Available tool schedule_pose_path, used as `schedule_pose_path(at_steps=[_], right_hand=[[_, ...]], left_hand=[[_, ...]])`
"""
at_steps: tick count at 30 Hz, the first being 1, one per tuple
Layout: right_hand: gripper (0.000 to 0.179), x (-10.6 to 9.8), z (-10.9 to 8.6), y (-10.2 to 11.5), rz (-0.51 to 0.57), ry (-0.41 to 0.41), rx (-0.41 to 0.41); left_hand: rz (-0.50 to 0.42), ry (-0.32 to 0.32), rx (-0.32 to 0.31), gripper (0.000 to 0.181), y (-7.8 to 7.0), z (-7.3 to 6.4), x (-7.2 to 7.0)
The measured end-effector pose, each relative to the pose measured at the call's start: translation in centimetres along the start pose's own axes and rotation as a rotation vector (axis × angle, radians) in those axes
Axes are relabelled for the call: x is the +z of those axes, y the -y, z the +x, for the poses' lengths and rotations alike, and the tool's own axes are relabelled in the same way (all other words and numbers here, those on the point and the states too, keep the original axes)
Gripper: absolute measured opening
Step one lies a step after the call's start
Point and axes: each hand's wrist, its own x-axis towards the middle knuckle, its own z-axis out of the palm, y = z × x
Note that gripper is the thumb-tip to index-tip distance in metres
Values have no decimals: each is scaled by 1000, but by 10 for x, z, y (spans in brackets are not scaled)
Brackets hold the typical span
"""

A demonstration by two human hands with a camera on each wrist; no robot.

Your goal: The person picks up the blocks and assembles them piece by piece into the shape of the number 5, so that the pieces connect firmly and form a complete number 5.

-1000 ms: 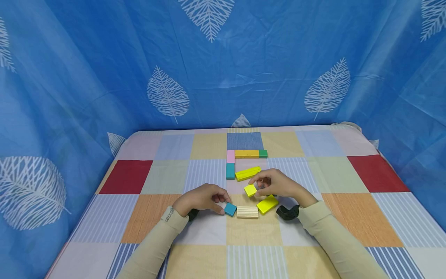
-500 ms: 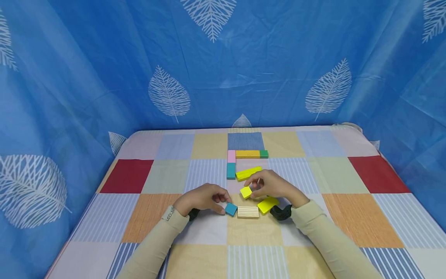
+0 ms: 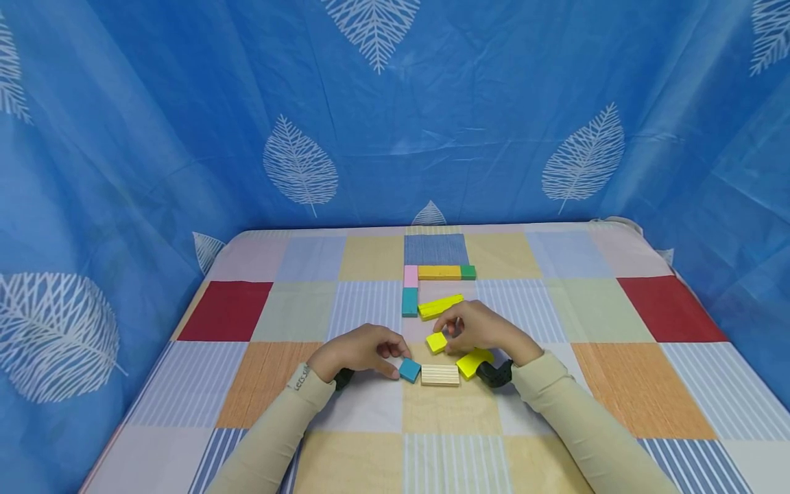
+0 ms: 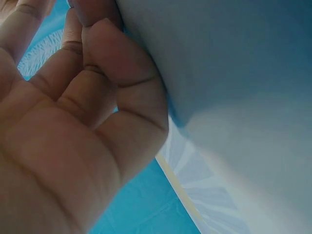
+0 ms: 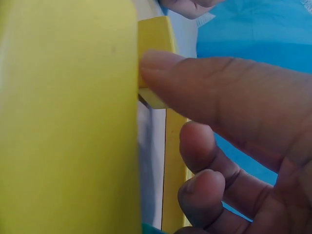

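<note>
My right hand (image 3: pixel 484 328) pinches a small yellow block (image 3: pixel 436 342); in the right wrist view the thumb lies against that small yellow block (image 5: pixel 155 36). On the left, thumb and forefinger of my left hand (image 3: pixel 364 348) are at the edges of a blue block (image 3: pixel 409 370) on the cloth. Right beside it lies a ribbed pale wooden block (image 3: pixel 440 375). A larger yellow block (image 3: pixel 474 361) sits at an angle under the right wrist, partly hidden by the black wrist strap. In the left wrist view the fingers are curled and the blue block cannot be made out.
Farther back, a pink block (image 3: pixel 411 276), an orange block (image 3: pixel 439 272), a green block (image 3: pixel 468 272) and a teal block (image 3: pixel 410 302) form a corner. A long yellow block (image 3: pixel 441 307) lies slanted beside the teal one. Patchwork cloth (image 3: pixel 345 463) covers the table; blue curtains surround it.
My right hand has moved slightly left and toward me with the small yellow block, which is now lower. The left hand and blue block have stayed in place.
</note>
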Motion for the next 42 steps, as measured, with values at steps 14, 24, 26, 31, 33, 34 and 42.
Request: schedule_pose_path(at_steps=[14,24,26,31,33,34,42], right_hand=[[23,-10,-14,-5,33,-34,-47],[15,-17,-34,-28,222,-97,-87],[15,-18,-38,-32,259,-96,-79],[16,-22,-46,-42,311,-86,-107],[16,-23,-49,-45,323,-72,-129],[17,-24,-51,-47,327,-63,-140],[20,-23,-57,-64,363,85,-206]], left_hand=[[2,9,9,21,-1,2,-2],[-6,6,17,22,-3,0,-2],[-10,6,19,22,-2,0,-2],[-5,4,22,22,-2,0,-2],[0,3,21,22,-2,0,-2],[2,2,20,22,-2,0,-2],[-9,1,3,22,0,-1,1]])
